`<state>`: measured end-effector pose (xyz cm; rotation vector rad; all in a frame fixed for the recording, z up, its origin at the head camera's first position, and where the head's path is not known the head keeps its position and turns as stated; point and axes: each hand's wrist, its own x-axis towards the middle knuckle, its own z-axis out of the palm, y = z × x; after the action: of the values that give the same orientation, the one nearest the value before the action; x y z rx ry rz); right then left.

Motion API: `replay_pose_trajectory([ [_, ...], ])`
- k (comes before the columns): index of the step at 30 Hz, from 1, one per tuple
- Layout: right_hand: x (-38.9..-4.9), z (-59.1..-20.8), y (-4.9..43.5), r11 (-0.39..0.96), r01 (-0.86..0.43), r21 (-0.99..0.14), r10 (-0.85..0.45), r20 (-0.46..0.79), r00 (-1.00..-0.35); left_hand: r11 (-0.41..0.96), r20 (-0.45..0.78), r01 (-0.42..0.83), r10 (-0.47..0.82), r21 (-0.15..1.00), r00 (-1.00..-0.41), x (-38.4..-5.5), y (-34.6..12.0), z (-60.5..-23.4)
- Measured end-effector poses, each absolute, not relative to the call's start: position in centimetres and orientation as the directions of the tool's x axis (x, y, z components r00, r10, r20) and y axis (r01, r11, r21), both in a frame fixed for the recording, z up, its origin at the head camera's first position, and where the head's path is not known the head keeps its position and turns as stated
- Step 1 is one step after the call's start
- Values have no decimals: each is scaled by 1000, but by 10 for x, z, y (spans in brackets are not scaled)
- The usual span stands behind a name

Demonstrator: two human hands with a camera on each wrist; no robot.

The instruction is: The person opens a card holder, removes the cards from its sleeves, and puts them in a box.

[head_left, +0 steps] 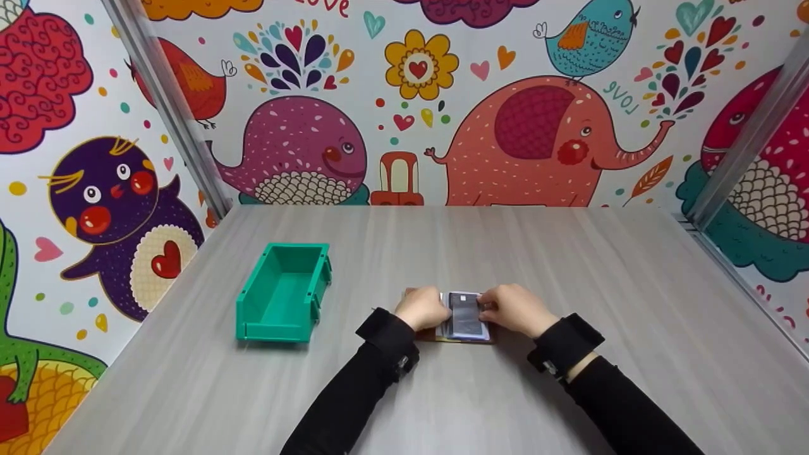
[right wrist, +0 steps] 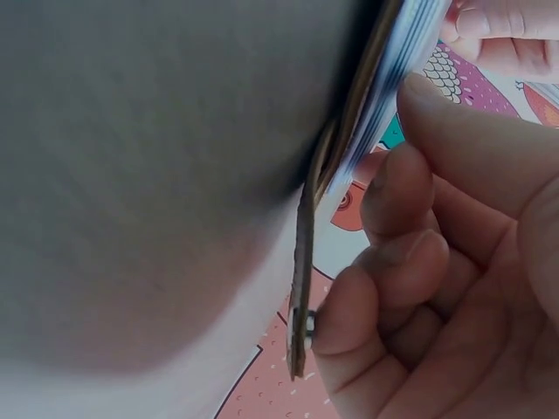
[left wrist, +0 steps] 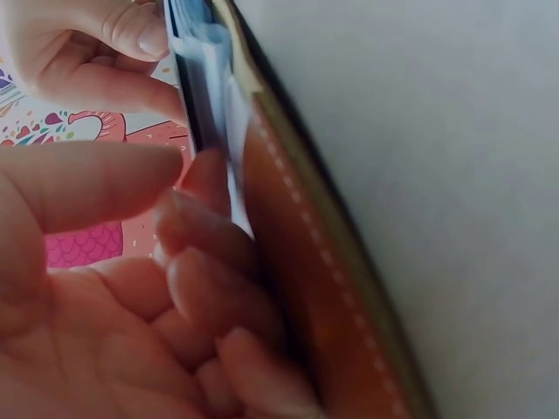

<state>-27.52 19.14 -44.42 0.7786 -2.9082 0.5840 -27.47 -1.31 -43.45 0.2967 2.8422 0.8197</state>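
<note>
An opened brown leather card holder (head_left: 428, 335) with a stack of clear sleeves lies flat on the table. A dark card (head_left: 466, 318) with a small pale square near its top lies uppermost on the right side. My left hand (head_left: 422, 308) rests on the left cover, fingers curled against the stitched leather (left wrist: 293, 253), its thumb at the sleeves' inner edge. With thumb and fingers, my right hand (head_left: 515, 308) pinches the outer edge of the sleeves (right wrist: 393, 87). Its lower fingers lie beside a strap (right wrist: 301, 279) with a metal snap.
A green plastic bin (head_left: 273, 332) stands on the table (head_left: 537, 253) to the left of my hands. Patterned panels with cartoon animals (head_left: 531, 145) close off the back and sides, with metal posts (head_left: 167, 107) at the corners.
</note>
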Motion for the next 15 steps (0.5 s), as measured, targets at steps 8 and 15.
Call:
replay_pose_trajectory([
  [8, -276, -445, 192, 782, -519, -347, -486, 184, -855, 842, -113, 140, 230, 522, -967, -275, -12, -434],
  [15, -275, -445, 191, 793, -498, -351, -468, 173, -867, 841, -148, 126, 236, 526, -960, -275, -11, -435],
])
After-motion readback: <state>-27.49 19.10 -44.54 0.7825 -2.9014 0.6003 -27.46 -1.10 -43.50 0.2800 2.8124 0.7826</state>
